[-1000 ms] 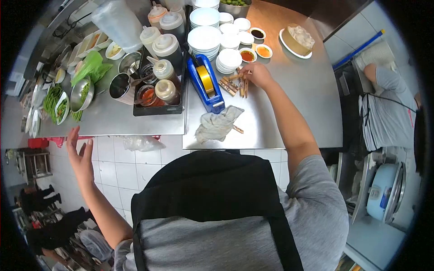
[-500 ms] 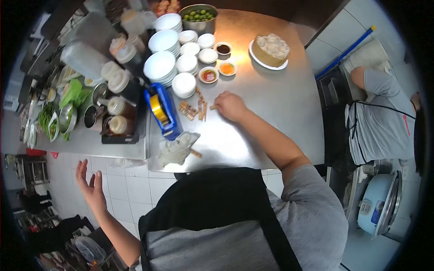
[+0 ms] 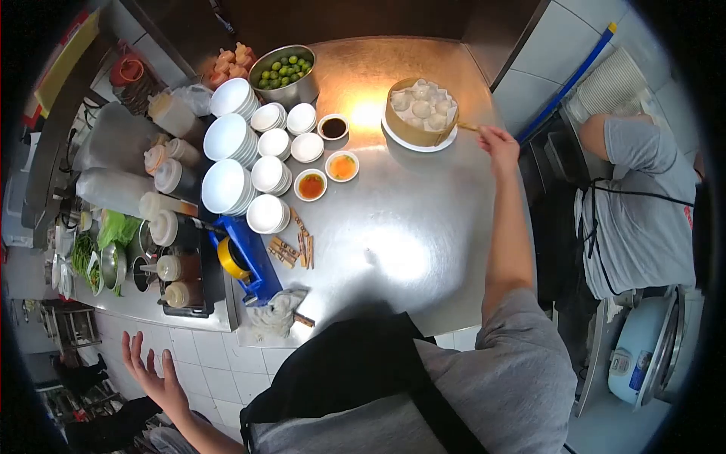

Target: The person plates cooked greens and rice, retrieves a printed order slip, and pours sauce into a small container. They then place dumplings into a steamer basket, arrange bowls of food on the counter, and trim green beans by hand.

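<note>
Now reaching out to the steamer basket (image 3: 420,112) at the far side of the bench (image 3: 401,250).
Right hand (image 3: 499,142) pinching a small wooden clip (image 3: 467,127), holding its tip just at the basket's rim, looking not yet clipped on. Left hand (image 3: 155,374) hanging low off the bench, fingers spread wide, holding nothing. More wooden clips (image 3: 293,248) lying in a little pile near the blue tape holder (image 3: 246,261), well apart from the basket, waiting to be used.
</note>
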The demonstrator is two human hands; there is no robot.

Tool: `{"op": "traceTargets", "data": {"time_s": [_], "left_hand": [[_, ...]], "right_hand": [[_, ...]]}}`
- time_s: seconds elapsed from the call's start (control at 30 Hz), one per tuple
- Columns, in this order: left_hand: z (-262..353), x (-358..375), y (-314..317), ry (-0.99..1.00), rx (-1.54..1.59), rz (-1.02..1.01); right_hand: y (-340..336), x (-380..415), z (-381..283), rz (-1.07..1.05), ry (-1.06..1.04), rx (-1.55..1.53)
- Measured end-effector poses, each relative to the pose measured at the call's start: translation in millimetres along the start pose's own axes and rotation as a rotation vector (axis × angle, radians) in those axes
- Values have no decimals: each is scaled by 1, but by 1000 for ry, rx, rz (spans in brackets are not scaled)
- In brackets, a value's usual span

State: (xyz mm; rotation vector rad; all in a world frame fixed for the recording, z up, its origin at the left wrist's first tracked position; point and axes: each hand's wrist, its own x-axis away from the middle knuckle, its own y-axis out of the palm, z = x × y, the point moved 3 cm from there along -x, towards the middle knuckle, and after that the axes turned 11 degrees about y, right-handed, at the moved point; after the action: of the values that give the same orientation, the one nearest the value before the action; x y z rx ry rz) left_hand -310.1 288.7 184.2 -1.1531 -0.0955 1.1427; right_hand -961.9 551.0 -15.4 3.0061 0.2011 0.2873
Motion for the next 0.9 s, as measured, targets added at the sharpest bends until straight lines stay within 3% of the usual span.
{"op": "traceTargets", "data": {"time_s": [0.13,0.33,0.4,0.5,0.57,0.8,0.87,0.9], "left_hand": [[9,-4,7,10,-53,-17],[27,-11,16,-11,-98,-49],[28,-12,18,-12,-107,-55],[25,-11,18,-36,-101,-56],[26,-11,20,-62,-87,-55],[2,-1,-1,-8,-17,29],[1,0,-17,-52,-14,49],[-3,3,-26,-49,-3,69]], "right_hand": [[-33,-75,23,33,226,101],[-1,-100,52,-70,353,294],[3,-86,50,7,343,296],[13,-40,62,-16,501,200],[46,5,64,-150,616,85],[95,-2,82,-393,459,-298],[124,12,49,-422,563,-222],[143,39,10,-328,541,-124]]}}
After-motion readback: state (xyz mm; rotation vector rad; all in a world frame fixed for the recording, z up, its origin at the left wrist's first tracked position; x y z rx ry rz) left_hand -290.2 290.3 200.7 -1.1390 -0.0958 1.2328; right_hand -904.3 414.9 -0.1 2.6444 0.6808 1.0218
